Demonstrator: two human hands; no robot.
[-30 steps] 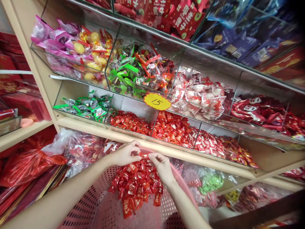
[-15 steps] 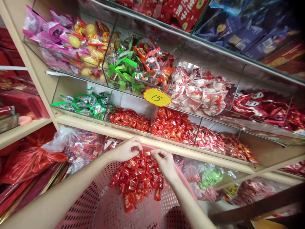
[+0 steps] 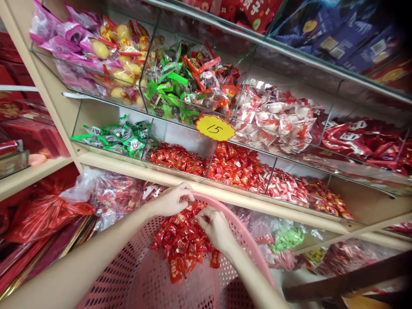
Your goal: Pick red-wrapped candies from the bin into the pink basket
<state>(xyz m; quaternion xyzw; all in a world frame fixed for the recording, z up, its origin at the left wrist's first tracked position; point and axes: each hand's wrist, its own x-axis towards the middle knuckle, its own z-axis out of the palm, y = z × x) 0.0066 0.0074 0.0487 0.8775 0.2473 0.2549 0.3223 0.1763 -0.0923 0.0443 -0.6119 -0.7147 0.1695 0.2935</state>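
Left hand (image 3: 173, 201): thumb and fingers curled toward each other, back of hand upward, at the upper left of the candies. Cannot tell whether gripping a wrapper or merely touching one. Right hand (image 3: 216, 228): thumb and index finger drawn together at the tips, remaining fingers folded; positioned over the upper right of the same cluster. Cannot tell whether pinching a wrapper. Left forearm extended from the lower left, right forearm from the lower right, converging with hands near each other.

Directly below and between the fingertips: small candies in shiny red wrappers with gold print (image 3: 183, 246), bunched in one cluster. Upper edge at the fingertips; lower edge spread toward the basket floor, well below the fingers.

Beneath the cluster: round pink plastic basket with perforated walls (image 3: 154, 285); far rim just below the shelf front.

Beyond the rim: pale wooden shelf edge (image 3: 273, 207). Above the edge, two tiers of clear-walled compartments filled with wrapped sweets; on the lower tier, green-wrapped sweets (image 3: 124, 136) at left, red and red-and-white to the right. Between tiers: yellow scalloped sign with red border (image 3: 215, 128), marked "15". Below the shelf: knotted red plastic bag (image 3: 48, 219) at left, clear plastic bag with green contents (image 3: 288, 239) at right.
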